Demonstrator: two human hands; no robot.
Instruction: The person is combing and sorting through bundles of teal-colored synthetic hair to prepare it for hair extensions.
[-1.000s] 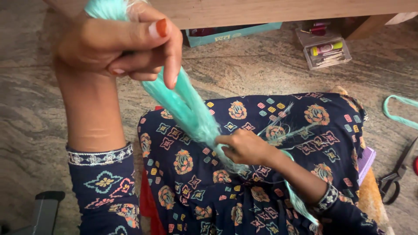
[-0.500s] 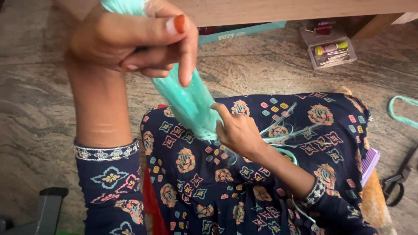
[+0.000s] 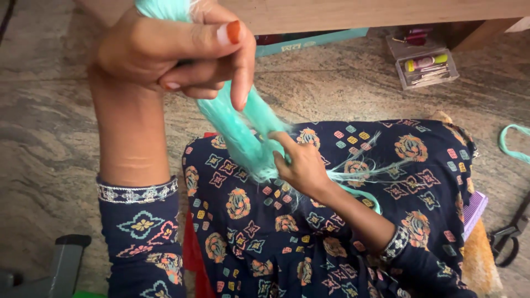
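While only the head view is on hand, it shows a small clear plastic box [image 3: 426, 67] on the speckled stone floor [image 3: 49, 127], holding slim tools and a yellow-and-pink piece. Raised high, the left hand [image 3: 171, 52] is clenched tight around the top of a bundle of teal thread [image 3: 238, 129], which hangs down over the lap. Lower, the right hand [image 3: 298, 163] has its fingers loosely curled, touching the bundle's lower end, where fine loose strands fan out across the dark patterned fabric [image 3: 331, 232]. The thread looks silky and wispy. Black scissors [image 3: 510, 234] lie at the right edge.
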